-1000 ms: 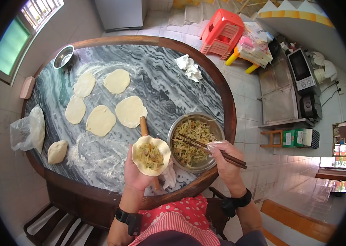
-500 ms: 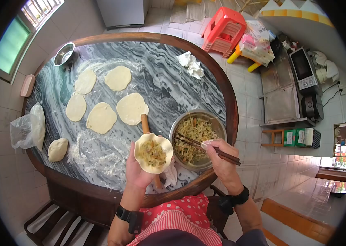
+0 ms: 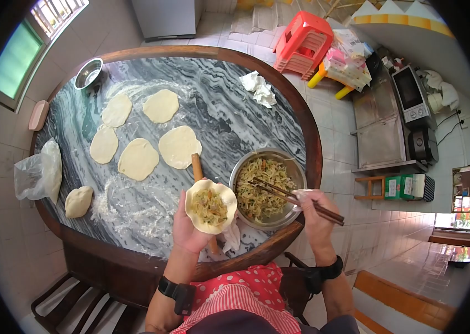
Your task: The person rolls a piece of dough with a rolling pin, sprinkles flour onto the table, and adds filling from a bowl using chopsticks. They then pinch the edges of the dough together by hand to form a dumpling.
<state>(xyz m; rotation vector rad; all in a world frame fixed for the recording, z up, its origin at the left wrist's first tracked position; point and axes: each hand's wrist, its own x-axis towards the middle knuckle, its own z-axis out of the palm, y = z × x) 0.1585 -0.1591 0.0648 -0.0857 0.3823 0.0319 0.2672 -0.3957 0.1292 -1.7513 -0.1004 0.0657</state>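
Cupped in my left hand [image 3: 189, 232] is a dough wrapper [image 3: 228, 196] with a frilled edge, and shredded vegetable filling [image 3: 208, 206] lies in its middle. My right hand [image 3: 317, 218] is closed around a pair of dark chopsticks [image 3: 327, 212], their tips over the filling in a steel bowl [image 3: 239, 214]. A wooden rolling pin [image 3: 197, 167] lies partly hidden behind the wrapper. Several flat dough rounds [image 3: 180, 147] rest on the marble table beyond my left hand. A white crumpled cloth or tissue [image 3: 231, 238] sits between the wrapper and the bowl.
Flour dusts the marble table [image 3: 218, 100]. At its left are a dough lump [image 3: 78, 202], a plastic bag [image 3: 46, 170] and a pink dish [image 3: 38, 115]. A small metal bowl [image 3: 88, 74] stands at the far left, crumpled tissue [image 3: 258, 89] at the far right. Red stools [image 3: 304, 44] are stacked beyond.
My right hand has moved to the right with the chopsticks, and their tips have shifted right within the bowl. My left hand, holding the filled wrapper, has moved slightly right.
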